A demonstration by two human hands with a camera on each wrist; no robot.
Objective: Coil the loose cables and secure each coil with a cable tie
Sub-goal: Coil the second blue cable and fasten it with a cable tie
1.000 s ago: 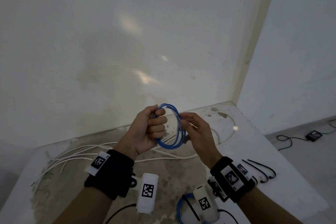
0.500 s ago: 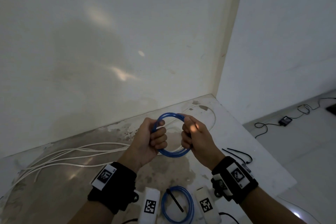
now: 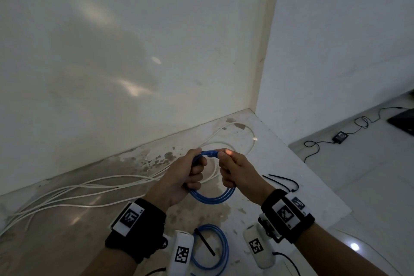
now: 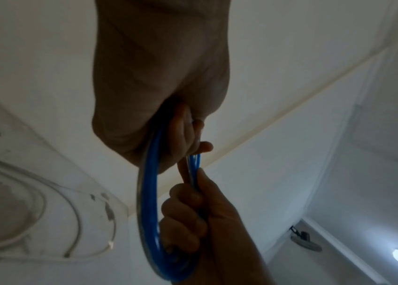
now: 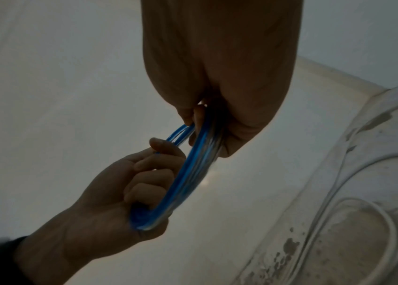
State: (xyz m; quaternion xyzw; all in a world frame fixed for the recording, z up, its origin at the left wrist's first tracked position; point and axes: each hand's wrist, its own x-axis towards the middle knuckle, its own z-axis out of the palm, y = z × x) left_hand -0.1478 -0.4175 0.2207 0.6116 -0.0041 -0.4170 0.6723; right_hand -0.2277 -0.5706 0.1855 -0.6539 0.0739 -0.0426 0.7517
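- The left hand (image 3: 179,177) is curled round the left side of the blue coil (image 3: 212,197); the right hand (image 3: 237,170) is clenched round its right side; the coil hangs in the air between them, above the middle of the surface (image 3: 313,186), touching nothing else
- In the left wrist view the blue coil (image 4: 149,202) runs from one fist to the other; the right wrist view shows its several turns lying side by side (image 5: 188,173)
- The step in hand looks like squaring up the loops before tying; to do it well I would keep all turns flat and together, hold the loose end under a thumb so no turn springs out, then pass the whole grip to one hand and free the other for a tie; I cannot tell where the cable's end sits
- Counted: one blue coil in the hands; one more blue coil (image 3: 215,251) lying at the near edge of the surface, with a black cable tie (image 3: 205,242) across it, apparently finished
- Two spare black ties (image 3: 283,180) lie on the surface just right of the right hand
- White cables (image 3: 89,188) lie loose on the left and far side; several strands, too tangled to count
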